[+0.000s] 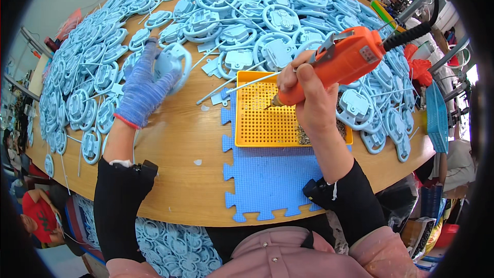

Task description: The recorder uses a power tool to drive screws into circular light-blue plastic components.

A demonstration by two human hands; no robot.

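My left hand (141,90), in a blue knitted glove with a red cuff, grips a light blue plastic ring-shaped part (181,64) between thumb and fingers, above the left side of the table. In my bare right hand (318,104) is an orange electric screwdriver (346,57), its bit pointing down to the left over a yellow perforated tray (267,144). Small metal screws (307,137) lie at the tray's right end, partly hidden by my right wrist. A blue foam mat (272,180) lies under the tray. A pale blue rod runs across the tray's upper left corner.
Heaped light blue ring-shaped parts (280,18) cover the far side and both flanks of the wooden table (180,190). More parts (177,247) fill the space below the near edge. A blue basket (436,118) stands at the right edge. Other people sit far right and lower left.
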